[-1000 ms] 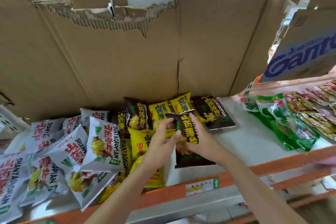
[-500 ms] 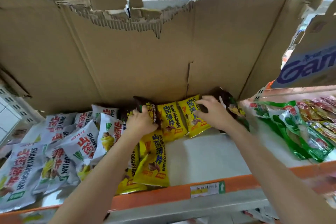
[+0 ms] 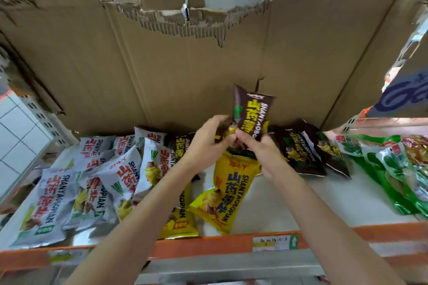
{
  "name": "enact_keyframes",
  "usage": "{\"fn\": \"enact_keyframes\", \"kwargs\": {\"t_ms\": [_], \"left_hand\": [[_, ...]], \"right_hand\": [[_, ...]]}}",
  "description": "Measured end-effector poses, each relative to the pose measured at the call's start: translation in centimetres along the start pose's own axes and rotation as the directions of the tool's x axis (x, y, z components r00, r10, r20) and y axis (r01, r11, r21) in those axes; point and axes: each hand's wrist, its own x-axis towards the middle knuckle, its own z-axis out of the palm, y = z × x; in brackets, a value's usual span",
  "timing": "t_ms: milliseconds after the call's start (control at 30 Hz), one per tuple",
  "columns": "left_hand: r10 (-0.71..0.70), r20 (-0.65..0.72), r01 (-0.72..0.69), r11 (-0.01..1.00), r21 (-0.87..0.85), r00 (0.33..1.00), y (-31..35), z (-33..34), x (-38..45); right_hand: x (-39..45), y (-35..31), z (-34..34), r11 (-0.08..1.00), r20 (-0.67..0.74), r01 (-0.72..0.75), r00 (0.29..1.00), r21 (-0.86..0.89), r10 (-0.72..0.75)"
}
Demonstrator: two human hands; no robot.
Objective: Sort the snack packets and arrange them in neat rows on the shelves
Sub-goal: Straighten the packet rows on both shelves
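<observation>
Both hands raised above shelf (image 3: 266, 206), meeting at lower end of a dark brown packet (image 3: 252, 114). Left hand (image 3: 208, 140) and right hand (image 3: 261, 149) both pinch it; the packet stands upright above the fingers. Yellow packet (image 3: 228, 194) lies directly beneath.

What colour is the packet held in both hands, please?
Dark brown packet with yellow lettering, in the head view.
</observation>
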Motion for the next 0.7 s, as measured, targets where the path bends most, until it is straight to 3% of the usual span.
{"fn": "enact_keyframes", "kwargs": {"t_ms": [33, 100, 167, 233, 300, 400, 500, 567, 633, 700], "left_hand": [[-0.048, 0.006, 0.048, 0.998, 0.029, 0.999, -0.4, -0.1, 0.4], [-0.283, -0.003, 0.276, 0.931, 0.239, 0.959, -2.4, -0.2, 1.6], [-0.555, 0.034, 0.450, 0.708, 0.544, 0.831, -4.3, -0.5, 2.5], [-0.696, 0.056, 0.464, 0.533, 0.707, 0.715, -5.8, -0.6, 2.8], [-0.729, 0.064, 0.431, 0.470, 0.770, 0.681, -6.6, -0.1, 2.8], [-0.709, 0.044, 0.402, 0.449, 0.798, 0.704, -7.2, 0.5, 3.0], [-0.640, 0.062, 0.373, 0.520, 0.768, 0.766, -7.2, 0.6, 3.3], [-0.508, 0.029, 0.352, 0.635, 0.688, 0.861, -6.2, 0.7, 3.1], [-0.330, -0.055, 0.303, 0.771, 0.560, 0.942, -4.0, 1.3, 2.6], [-0.039, -0.143, 0.095, 0.908, 0.408, 0.989, -0.7, 2.5, 2.0]], "right_hand": [[0.1, -0.3, -0.8, 0.999, -0.047, 0.048, 0.998, -0.022, -0.049], [-0.1, -0.9, -2.9, 0.978, -0.093, 0.094, 0.989, -0.188, -0.113], [-0.4, -0.8, -5.5, 0.911, -0.156, 0.092, 0.973, -0.403, -0.167], [-1.1, -0.5, -8.5, 0.851, -0.248, 0.057, 0.945, -0.522, -0.216], [-1.9, -0.4, -11.5, 0.836, -0.324, 0.006, 0.920, -0.549, -0.219], [-3.2, 0.0, -15.2, 0.787, -0.333, -0.139, 0.939, -0.601, -0.088], [-4.6, 2.4, -17.6, 0.504, -0.360, -0.339, 0.931, -0.794, 0.060], [-5.6, 3.5, -18.3, 0.435, -0.408, -0.367, 0.913, -0.822, -0.001], [-6.3, 3.5, -18.0, 0.480, -0.444, -0.336, 0.887, -0.810, -0.128], [-6.7, 2.8, -16.9, 0.542, -0.408, -0.208, 0.870, -0.814, -0.278]]}}
